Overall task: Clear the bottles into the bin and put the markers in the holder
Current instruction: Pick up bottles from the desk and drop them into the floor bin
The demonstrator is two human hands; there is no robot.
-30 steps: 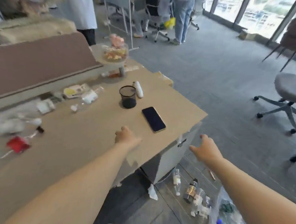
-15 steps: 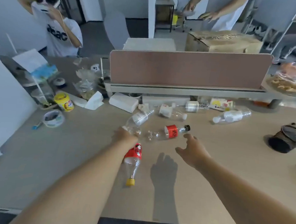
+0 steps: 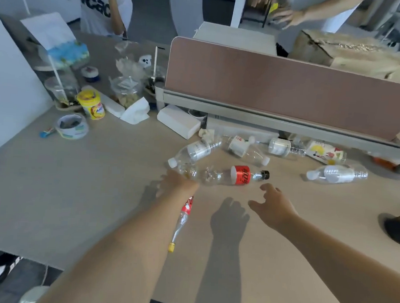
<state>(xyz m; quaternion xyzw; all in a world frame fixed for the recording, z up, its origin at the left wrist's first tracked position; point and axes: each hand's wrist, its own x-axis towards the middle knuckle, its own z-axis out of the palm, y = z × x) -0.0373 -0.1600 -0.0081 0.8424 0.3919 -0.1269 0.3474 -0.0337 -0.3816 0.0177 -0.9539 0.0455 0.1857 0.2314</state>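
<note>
**Head view: both hands out over a table strewn with bottles**

The left hand (image 3: 177,183) is stretched forward with its back to the camera, at the clear base end of the cola bottle (image 3: 239,175). Its fingers are blurred, so I cannot tell whether they grip anything. The cola bottle lies on its side on the table (image 3: 76,191). It runs rightward from this hand, and its black cap ends just beyond the right hand (image 3: 273,207).

The right hand hangs above the table with its fingers spread and slightly curled, holding nothing. It is near the cola bottle's cap but apart from it, and its shadow falls on the table between the two arms.

A yellow-cap bottle (image 3: 188,205) lies partly under the left wrist and forearm, with its cap pointing back toward the person. Just beyond the left hand lies a white-cap bottle (image 3: 192,152). More bottles lie farther out along the foot of the divider (image 3: 278,90). Another clear bottle (image 3: 337,173) lies well to the right of the right hand. Farther right still, a dark cup (image 3: 396,228) is cut off by the picture's edge.
</note>
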